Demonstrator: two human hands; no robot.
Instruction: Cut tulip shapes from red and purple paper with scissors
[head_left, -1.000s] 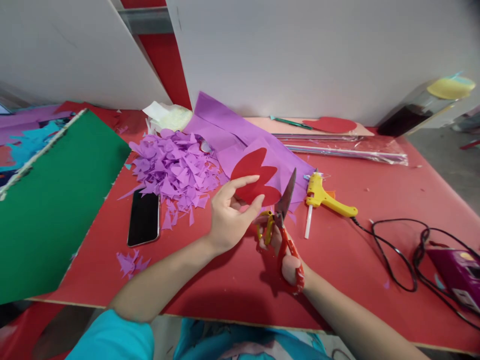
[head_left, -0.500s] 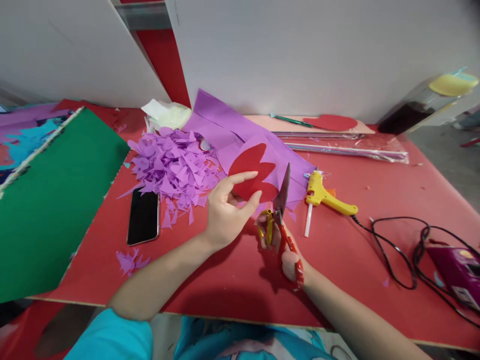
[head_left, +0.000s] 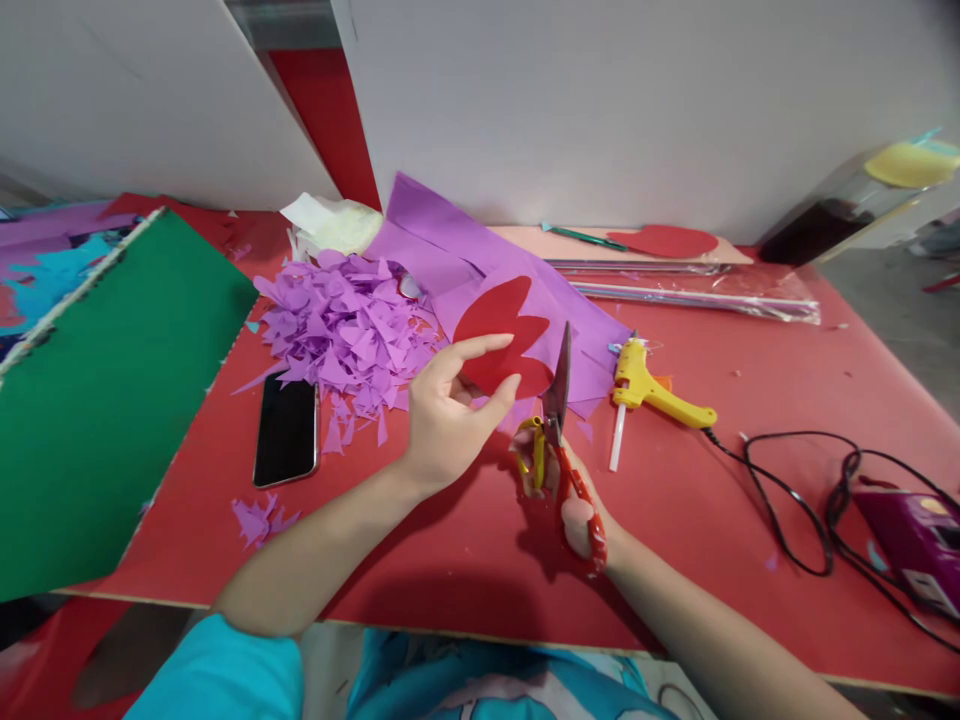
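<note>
Red paper shape (head_left: 501,330), cut into lobes like a petal or leaf cluster, is held up over the desk (head_left: 675,560), above the edge of a purple paper sheet (head_left: 450,250).

Head view: the left hand (head_left: 450,420) pinches the shape's lower edge, thumb under and forefinger laid over it. The right hand (head_left: 574,500) is closed through the handles of red-and-yellow scissors (head_left: 559,400), whose dark blades point up and away. The blades stand just to the right of the lowest lobe, at or touching its edge. Whether paper sits between them cannot be told. The two hands are close, left just beside right, with the shape above and between them.

For a clean cut, it looks best to keep the pinch near the cutting line so the paper stays stiff. Turning the paper into the blades should work better than swinging the scissors. Fingertips belong clear of the blade's line.

Round about lie a heap of purple scraps (head_left: 345,325) and a dark phone (head_left: 286,430) to the left, with a green board (head_left: 105,400) beyond. To the right are a yellow glue gun (head_left: 649,390) and a black cable (head_left: 787,510).
</note>
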